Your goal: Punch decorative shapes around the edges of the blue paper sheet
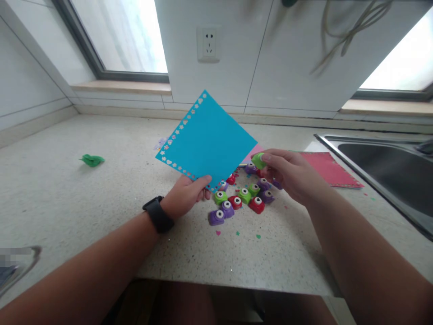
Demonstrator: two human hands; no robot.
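Note:
A blue sheet of paper (pixel 209 140) is held up by its lower corner in my left hand (pixel 191 189), thumb on top. Small punched shapes, such as hearts, stars and flowers, run along its left and lower edges. My right hand (pixel 284 169) grips a green craft punch (pixel 259 160) close to the sheet's right corner. Below, on the counter, lie several purple, red and green punches, among them a purple punch (pixel 216 217), a red punch (pixel 257 205) and a green punch (pixel 245 195). The sheet hides part of the group.
Red paper (pixel 320 167) with a punched edge lies right of my right hand, beside the metal sink (pixel 385 167). Pink paper (pixel 252 152) shows behind the blue sheet. A crumpled green thing (pixel 92 160) rests on the left of the speckled counter (pixel 128 135). Tiny paper cutouts (pixel 258 236) are scattered near the front.

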